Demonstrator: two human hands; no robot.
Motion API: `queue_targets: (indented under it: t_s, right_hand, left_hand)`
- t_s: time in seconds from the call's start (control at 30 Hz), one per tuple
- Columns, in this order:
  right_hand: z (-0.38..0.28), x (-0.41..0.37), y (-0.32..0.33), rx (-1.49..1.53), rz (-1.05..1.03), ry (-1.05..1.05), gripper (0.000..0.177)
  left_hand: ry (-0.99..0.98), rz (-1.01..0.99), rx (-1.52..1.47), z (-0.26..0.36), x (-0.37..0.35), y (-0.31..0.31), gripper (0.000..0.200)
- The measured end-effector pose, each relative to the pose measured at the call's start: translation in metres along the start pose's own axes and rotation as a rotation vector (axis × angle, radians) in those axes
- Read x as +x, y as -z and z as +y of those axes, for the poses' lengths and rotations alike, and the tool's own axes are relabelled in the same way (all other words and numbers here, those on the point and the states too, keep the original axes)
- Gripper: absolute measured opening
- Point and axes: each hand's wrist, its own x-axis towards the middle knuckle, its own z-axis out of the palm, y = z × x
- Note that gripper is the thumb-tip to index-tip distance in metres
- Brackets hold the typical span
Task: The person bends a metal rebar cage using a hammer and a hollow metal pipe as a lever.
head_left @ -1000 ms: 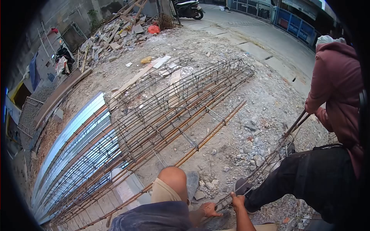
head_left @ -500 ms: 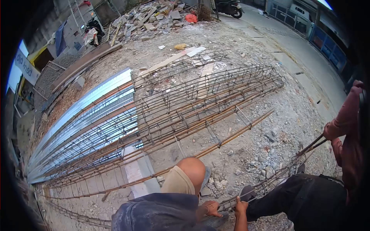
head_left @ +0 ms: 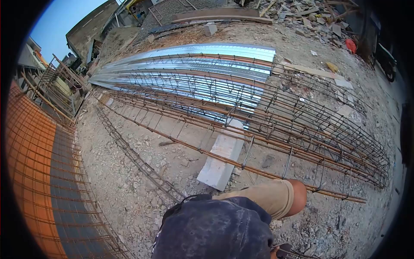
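A sliver of my left hand [head_left: 274, 252] shows at the bottom edge, beside my dark shirt [head_left: 211, 228]. Its fingers are mostly cut off, so I cannot make out its grip. Thin steel bars [head_left: 297, 254] run close by it at the edge. My right hand is out of view. Past my bent knee [head_left: 296, 198] lies a long rebar cage [head_left: 310, 138] of rusty bars tied with stirrups. A narrow ladder-like rebar frame [head_left: 246, 167] lies along its near side, over a pale concrete block [head_left: 220, 168].
Shiny corrugated metal sheets [head_left: 172, 80] lie under the far part of the cage. A slim rebar frame [head_left: 133, 151] crosses the gravel on the left. Rusty mesh [head_left: 30, 172] stands over orange and grey sheeting. Rubble [head_left: 306, 17] is heaped at the back right.
My view has swung left, so the cage and sheets sit farther right. My hands, earlier both on a thin rebar frame, have mostly left view, as has the co-worker on the right.
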Motion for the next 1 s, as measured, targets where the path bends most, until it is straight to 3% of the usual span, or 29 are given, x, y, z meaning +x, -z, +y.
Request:
queue_targets:
  t_s: [0.27, 0.3, 0.33, 0.37, 0.4, 0.43, 0.5, 0.53, 0.6, 0.7, 0.73, 1.0]
  right_hand:
    - [-0.006, -0.001, 0.004, -0.008, -0.027, -0.033, 0.041]
    - [-0.006, -0.012, -0.001, 0.040, 0.057, -0.050, 0.041]
    - [-0.008, -0.014, -0.009, -0.079, 0.221, 0.154, 0.040]
    - [0.009, 0.003, 0.000, 0.151, 0.076, 0.083, 0.038]
    - [0.042, 0.036, 0.011, 0.173, -0.025, 0.157, 0.038]
    - [0.017, 0.000, 0.005, 0.079, 0.069, 0.153, 0.036]
    - [0.052, 0.047, 0.004, -0.341, 0.274, 0.322, 0.036]
    - [0.052, 0.041, 0.001, -0.316, 0.281, 0.315, 0.036]
    - [0.038, 0.022, -0.005, 0.136, 0.143, 0.167, 0.033]
    - [0.049, 0.035, -0.008, 0.135, 0.202, 0.195, 0.032]
    - [0.046, 0.031, -0.008, 0.135, 0.202, 0.196, 0.032]
    - [0.039, 0.020, -0.007, 0.206, 0.123, 0.150, 0.030]
  left_hand:
    - [0.069, -0.012, 0.012, 0.009, -0.005, 0.002, 0.071]
    - [0.000, -0.072, 0.028, 0.006, -0.003, 0.004, 0.071]
    - [-0.110, -0.146, 0.069, 0.001, -0.001, 0.007, 0.071]
    - [-0.242, -0.252, 0.131, -0.003, 0.004, 0.013, 0.071]
    - [-0.389, -0.364, 0.201, -0.006, 0.011, 0.018, 0.071]
    - [-0.352, -0.489, 0.187, -0.007, 0.017, 0.016, 0.071]
    - [-0.306, -0.521, 0.238, -0.001, 0.014, 0.027, 0.074]
    - [-0.315, -0.529, 0.263, 0.004, 0.010, 0.033, 0.074]
    - [-0.269, -0.574, 0.344, 0.010, 0.010, 0.040, 0.078]
    - [-0.336, -0.451, 0.308, 0.000, 0.009, 0.032, 0.075]
    - [-0.257, -0.603, 0.353, 0.010, 0.008, 0.042, 0.081]
    - [-0.291, -0.548, 0.345, 0.012, 0.005, 0.044, 0.078]
